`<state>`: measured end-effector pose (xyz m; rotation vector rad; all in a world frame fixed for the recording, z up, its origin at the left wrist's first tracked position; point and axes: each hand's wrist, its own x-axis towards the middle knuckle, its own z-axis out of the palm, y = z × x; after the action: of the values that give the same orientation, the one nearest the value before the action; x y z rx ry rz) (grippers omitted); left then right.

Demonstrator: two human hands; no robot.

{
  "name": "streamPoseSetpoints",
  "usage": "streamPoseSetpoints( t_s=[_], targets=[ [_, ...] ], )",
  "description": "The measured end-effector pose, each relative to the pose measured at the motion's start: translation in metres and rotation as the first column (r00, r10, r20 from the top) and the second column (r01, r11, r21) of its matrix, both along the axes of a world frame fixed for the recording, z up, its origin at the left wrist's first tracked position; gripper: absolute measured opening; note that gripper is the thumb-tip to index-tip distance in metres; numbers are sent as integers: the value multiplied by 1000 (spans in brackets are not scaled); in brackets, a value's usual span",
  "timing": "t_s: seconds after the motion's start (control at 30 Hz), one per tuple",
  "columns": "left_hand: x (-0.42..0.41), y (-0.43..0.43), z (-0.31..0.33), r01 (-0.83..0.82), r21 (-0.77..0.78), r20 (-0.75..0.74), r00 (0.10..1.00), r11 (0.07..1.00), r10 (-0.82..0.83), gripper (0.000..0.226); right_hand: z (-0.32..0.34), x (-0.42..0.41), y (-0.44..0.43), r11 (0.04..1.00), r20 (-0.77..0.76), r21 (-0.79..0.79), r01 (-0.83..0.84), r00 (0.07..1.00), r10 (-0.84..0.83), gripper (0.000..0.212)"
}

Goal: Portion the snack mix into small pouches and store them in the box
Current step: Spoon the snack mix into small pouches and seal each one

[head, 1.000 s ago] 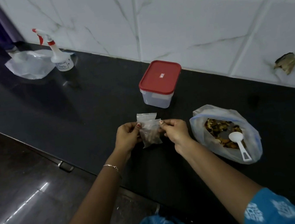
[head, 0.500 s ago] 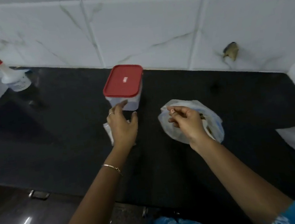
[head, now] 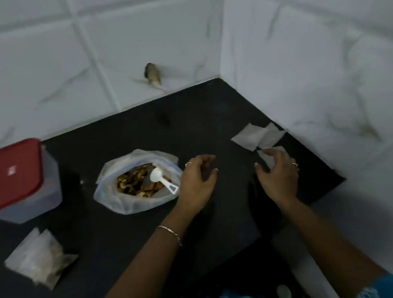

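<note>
Grip loosely open and empty, the right hand (head: 277, 176) hovers over empty pouches (head: 257, 137) in the far right corner of the tabletop (head: 202, 121), likely fetching one; the left hand (head: 198, 183), equally empty, waits beside the snack mix (head: 134, 184).

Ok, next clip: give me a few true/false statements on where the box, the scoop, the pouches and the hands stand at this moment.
1. The box has its red lid on. True.
2. The white scoop lies on the bare counter. False: it rests in the open snack bag.
3. The filled pouches are inside the box. False: they lie on the counter in front of it.
4. The left hand holds nothing. True.
5. The empty pouches lie just beyond the right hand. True.
</note>
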<state>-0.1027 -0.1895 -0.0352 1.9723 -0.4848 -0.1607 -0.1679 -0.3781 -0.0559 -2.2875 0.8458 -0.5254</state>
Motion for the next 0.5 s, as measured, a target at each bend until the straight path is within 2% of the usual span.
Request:
streamPoseSetpoints(
  t_s=[0.1,0.2,0.4,0.5],
  targets=[
    [-2,-28,-10,167,113,-25,986,980,-165,35,-4,-11,-34,996,-139,-85,-19,990,7,54],
    [-3,-46,-15,256,194,-25,966,947,-256,37,-3,-14,-51,997,-232,-55,-60,972,46,62],
    [0,-65,-18,248,193,-140,965,949,-224,35,-6,-13,-59,989,-305,-113,-94,951,56,43],
    [-1,-68,-13,169,87,-308,942,982,-135,29,0,-17,-54,997,-261,-50,-55,964,40,38]
  ],
)
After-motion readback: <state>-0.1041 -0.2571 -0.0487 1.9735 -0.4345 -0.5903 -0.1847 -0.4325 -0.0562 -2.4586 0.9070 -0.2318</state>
